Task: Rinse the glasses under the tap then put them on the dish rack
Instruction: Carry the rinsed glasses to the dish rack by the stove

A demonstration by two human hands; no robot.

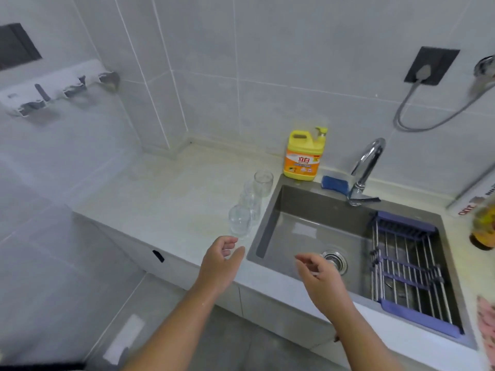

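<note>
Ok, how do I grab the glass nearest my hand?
Probably wrap the left hand round the middle of the nearest glass, coming from the front-left: it stands upright, another glass crowds its back and the sink edge is on its right.

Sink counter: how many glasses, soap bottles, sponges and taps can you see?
Glasses: 3 that I can tell apart; they overlap
Soap bottle: 1
Sponge: 1
Tap: 1
Total: 6, perhaps more if a glass is hidden
</note>
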